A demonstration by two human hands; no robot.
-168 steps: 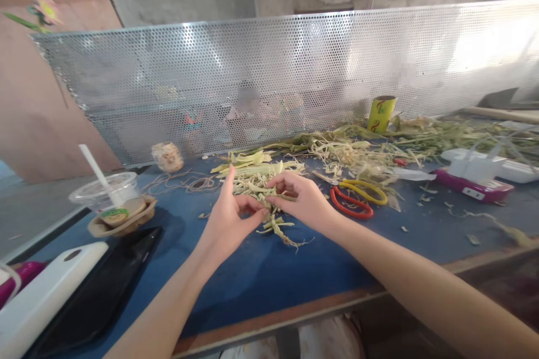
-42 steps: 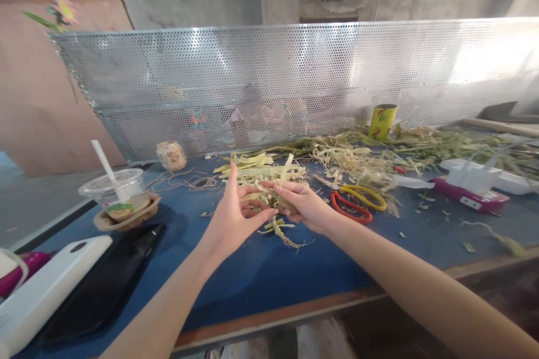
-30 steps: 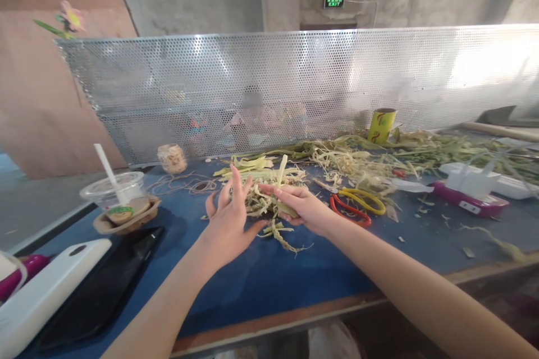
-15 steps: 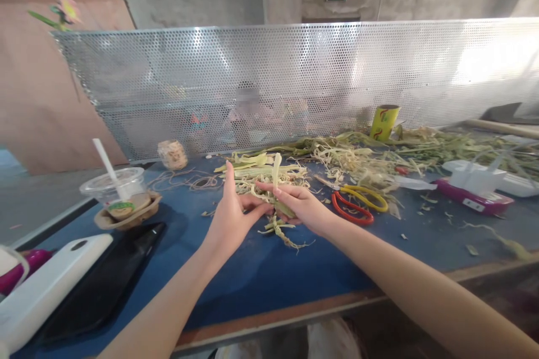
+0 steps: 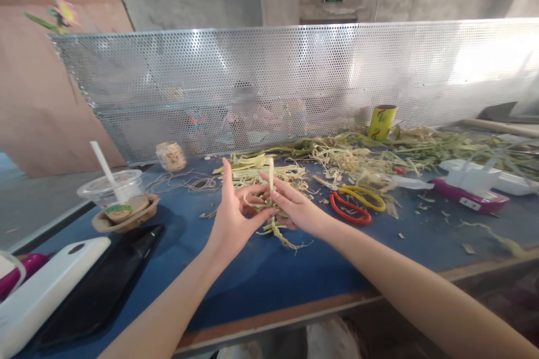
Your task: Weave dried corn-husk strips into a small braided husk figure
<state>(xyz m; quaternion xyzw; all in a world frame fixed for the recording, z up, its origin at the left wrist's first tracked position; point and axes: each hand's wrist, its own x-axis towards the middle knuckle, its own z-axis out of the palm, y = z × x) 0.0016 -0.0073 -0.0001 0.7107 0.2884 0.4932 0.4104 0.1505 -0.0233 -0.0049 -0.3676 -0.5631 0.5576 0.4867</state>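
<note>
Pale green-yellow plant strips (image 5: 271, 173) are pinched in my right hand (image 5: 300, 208), one strip standing upright above the fingers. My left hand (image 5: 233, 210) meets it from the other side, its index finger and thumb closed on the same strips while another finger points up. A strip loops between the two hands. Below them a knotted or braided end (image 5: 278, 233) with thin frayed tails hangs over the blue tabletop. Part of the strips is hidden behind my fingers. Just beyond lies a bundle of dry leaf strips (image 5: 256, 171).
Scissors (image 5: 351, 205) with red and yellow handles lie right of my hands. More dried leaves (image 5: 349, 160), a yellow-green tube (image 5: 382, 122) and a white-and-purple device (image 5: 471, 193) sit farther right. To the left are cord (image 5: 189, 182), a plastic cup (image 5: 113, 190) and a black tablet (image 5: 101, 286).
My left fingers have curled in closer around the strips, and a loop now shows between the hands. The upright strip has shifted slightly left and stands straighter. The view has moved slightly.
</note>
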